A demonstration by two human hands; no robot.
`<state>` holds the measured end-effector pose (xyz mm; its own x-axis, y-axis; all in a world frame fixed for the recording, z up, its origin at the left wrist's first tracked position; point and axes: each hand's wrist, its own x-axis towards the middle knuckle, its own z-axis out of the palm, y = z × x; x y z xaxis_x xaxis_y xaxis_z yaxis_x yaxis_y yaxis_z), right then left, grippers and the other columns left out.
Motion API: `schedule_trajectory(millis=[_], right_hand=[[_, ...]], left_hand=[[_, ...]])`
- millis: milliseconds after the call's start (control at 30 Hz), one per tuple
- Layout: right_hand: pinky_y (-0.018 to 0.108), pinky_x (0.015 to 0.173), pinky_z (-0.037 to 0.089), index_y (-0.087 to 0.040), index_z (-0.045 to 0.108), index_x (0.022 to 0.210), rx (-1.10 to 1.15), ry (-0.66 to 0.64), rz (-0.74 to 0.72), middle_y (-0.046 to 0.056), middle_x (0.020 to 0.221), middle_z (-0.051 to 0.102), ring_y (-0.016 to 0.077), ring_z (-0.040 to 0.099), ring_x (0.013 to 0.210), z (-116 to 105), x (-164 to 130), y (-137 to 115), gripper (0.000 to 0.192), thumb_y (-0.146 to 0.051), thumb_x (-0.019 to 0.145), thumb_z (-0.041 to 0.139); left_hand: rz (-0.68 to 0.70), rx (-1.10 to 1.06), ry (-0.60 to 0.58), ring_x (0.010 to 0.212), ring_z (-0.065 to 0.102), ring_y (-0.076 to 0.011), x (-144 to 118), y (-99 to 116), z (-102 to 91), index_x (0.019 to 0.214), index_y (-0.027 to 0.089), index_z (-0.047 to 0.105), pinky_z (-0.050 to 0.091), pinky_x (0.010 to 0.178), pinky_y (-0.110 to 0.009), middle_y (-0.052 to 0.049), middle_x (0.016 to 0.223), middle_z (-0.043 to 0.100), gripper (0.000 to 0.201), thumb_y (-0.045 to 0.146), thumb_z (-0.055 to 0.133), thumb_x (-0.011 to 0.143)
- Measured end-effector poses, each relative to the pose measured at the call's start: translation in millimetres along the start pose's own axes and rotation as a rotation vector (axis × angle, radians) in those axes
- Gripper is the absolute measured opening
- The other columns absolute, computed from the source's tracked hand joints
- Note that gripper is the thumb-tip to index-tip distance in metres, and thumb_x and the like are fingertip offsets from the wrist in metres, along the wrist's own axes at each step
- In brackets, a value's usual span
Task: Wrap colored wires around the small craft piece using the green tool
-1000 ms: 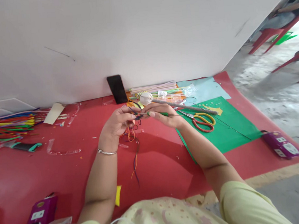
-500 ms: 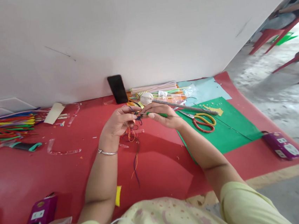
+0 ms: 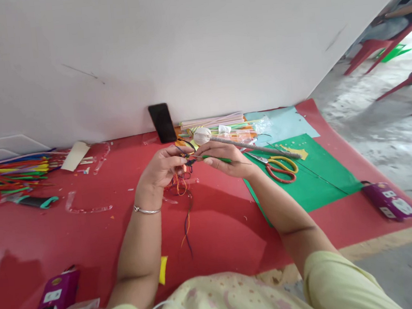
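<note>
My left hand (image 3: 159, 167) is closed, pinching a small tangle of dark blue yarn (image 3: 190, 162) between thumb and fingers. Orange and dark strands (image 3: 186, 224) trail from it down over the red table covering. Held like a pen in my right hand (image 3: 224, 158) is a crochet hook (image 3: 224, 159) with a green grip; its thin metal tip points left and meets the yarn. The exact stitch between the fingertips is too small to make out. Just beyond my right hand lies a grey stick with a white round head (image 3: 202, 136).
Scissors (image 3: 280, 169) lie on a green sheet (image 3: 324, 172) at right. A black phone (image 3: 162, 123) leans against the white panel (image 3: 195, 44). Coloured pipe cleaners (image 3: 14, 173) are at far left. Purple boxes (image 3: 390, 200) sit at both sides. Wrapped sticks (image 3: 213, 121) lie behind my hands.
Both hands stay almost in place, with the fingers and yarn shifting slightly. A dark shadow has spread on the table at lower left.
</note>
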<state>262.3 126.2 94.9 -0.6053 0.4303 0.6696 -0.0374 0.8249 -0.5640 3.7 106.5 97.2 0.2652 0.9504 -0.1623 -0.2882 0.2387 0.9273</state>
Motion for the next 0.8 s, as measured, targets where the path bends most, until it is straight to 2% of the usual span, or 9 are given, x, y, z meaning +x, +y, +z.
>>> schedule_trajectory(millis=[300, 800], right_hand=[[0.036, 0.104, 0.066, -0.018, 0.086, 0.118, 0.074, 0.006, 0.084, 0.014, 0.125, 0.083, 0.0222, 0.080, 0.116, 0.3, -0.2, -1.8, 0.032, -0.039, 0.117, 0.061], [0.036, 0.103, 0.066, -0.018, 0.088, 0.115, 0.126, 0.035, 0.104, 0.014, 0.125, 0.084, 0.0218, 0.081, 0.115, 2.4, -1.3, 0.6, 0.033, -0.039, 0.117, 0.062]], left_hand=[[-0.006, 0.004, -0.015, 0.059, 0.071, -0.0136, -0.5, 0.5, -0.8, 0.098, 0.013, 0.091, 0.053, 0.052, -0.022, -0.007, 0.077, 0.079, 0.036, 0.013, 0.092, 0.063], [-0.009, 0.018, -0.009, 0.061, 0.071, -0.0145, -1.1, 0.2, -0.3, 0.098, 0.013, 0.092, 0.051, 0.054, -0.023, -0.008, 0.079, 0.080, 0.036, 0.014, 0.091, 0.062]])
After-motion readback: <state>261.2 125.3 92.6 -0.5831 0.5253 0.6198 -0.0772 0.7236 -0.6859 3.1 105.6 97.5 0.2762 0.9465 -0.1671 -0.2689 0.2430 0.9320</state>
